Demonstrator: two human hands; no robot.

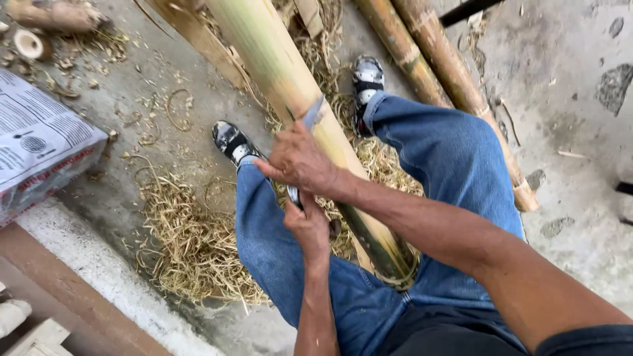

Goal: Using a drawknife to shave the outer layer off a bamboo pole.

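Concrete floor (560, 59), bamboo pole (283, 72) — under both hands, blade (311, 113) gripped

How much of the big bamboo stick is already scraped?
A good deal: a heap of shavings lies on the ground, and the bamboo pole looks pale higher up. Right now the right hand and left hand hold a blade against it. The near end is dark green, so it looks unscraped.

Straw shavings (191, 244), printed sack (39, 148), perhaps spare bamboo poles (455, 79)
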